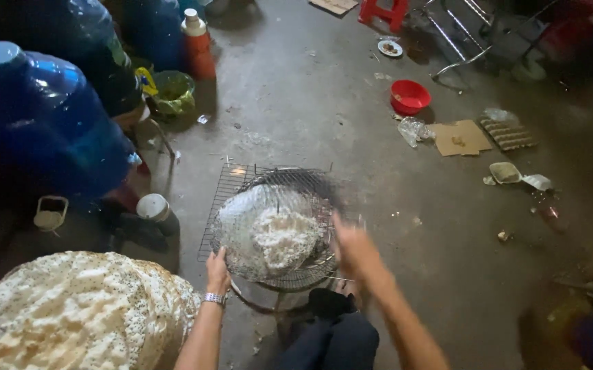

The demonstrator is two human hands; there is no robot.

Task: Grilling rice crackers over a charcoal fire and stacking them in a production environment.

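A thin round cracker (269,229), pale and partly puffed white, lies on a round wire rack (303,181) over a square wire grill (224,188) on the floor. My left hand (217,268), a metal watch on its wrist, grips the near left edge of the cracker and rack. Blurred with motion, my right hand (355,250) hovers at the rack's right rim; what it holds, if anything, I cannot tell. A tall stack of puffed speckled crackers (77,312) sits at the lower left.
Big blue water jugs (36,116) crowd the left, with an orange flask (197,44) and a green bucket (172,92) behind. A red bowl (409,96), cardboard (461,137) and scraps lie on the concrete floor to the right. A red stool (382,12) stands at the back.
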